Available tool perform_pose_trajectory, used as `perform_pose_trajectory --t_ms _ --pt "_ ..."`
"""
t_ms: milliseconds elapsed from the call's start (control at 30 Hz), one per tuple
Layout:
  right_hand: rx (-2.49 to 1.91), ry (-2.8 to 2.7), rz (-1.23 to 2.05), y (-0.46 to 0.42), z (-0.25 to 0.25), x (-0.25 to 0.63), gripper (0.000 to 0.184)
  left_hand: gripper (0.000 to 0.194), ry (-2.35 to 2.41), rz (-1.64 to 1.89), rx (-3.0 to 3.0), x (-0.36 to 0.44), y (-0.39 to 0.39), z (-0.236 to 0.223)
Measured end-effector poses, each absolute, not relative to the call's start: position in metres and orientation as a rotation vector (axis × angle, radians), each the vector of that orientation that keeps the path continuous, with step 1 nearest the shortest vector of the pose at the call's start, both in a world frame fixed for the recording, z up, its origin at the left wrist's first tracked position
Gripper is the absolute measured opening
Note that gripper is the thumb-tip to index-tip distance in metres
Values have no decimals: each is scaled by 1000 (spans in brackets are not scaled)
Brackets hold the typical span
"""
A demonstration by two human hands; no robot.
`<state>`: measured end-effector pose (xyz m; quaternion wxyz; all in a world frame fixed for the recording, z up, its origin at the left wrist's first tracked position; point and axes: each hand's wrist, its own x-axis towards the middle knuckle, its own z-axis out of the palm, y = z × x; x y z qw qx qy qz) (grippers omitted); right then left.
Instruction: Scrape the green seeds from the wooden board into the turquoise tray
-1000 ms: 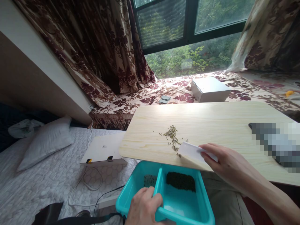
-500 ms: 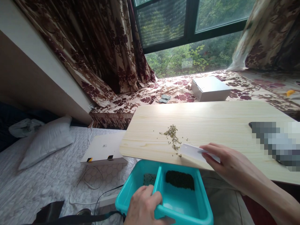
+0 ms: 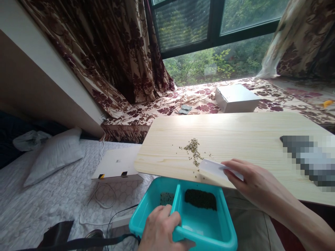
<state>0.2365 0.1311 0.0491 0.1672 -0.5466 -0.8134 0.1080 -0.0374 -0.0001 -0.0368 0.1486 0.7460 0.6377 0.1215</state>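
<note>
My left hand (image 3: 162,225) grips the near rim of a turquoise two-compartment bin (image 3: 231,223), tucked under the front edge of a wooden-topped table (image 3: 240,134). Dark green grains (image 3: 200,199) lie heaped in the bin's right compartment; a few show in the left one. In my right hand (image 3: 246,176) is a flat white plastic scraper (image 3: 212,168), pinched between thumb and fingers and tilted on the tabletop. Just left of its tip lies a scattered patch of small greenish grains (image 3: 193,149), with some strays near the table edge.
A pixelated dark object (image 3: 311,160) lies at the table's right. Behind the table, a white box (image 3: 237,98) and a grey folded pouch (image 3: 185,109) rest on the flowered sill. Left on the bed are a white carton (image 3: 117,164), a pillow (image 3: 56,153) and cables.
The scraper has shifted slightly left, against the grains, and a few of them sit nearer the table's front edge. My left hand stays on the bin.
</note>
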Motion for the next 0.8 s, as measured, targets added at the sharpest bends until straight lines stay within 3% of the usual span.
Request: perform_pose_trajectory --t_ms 800 --pt "-1481 -2356 298 122 45 243 24 48 1804 448 2243 -39 2 -33"
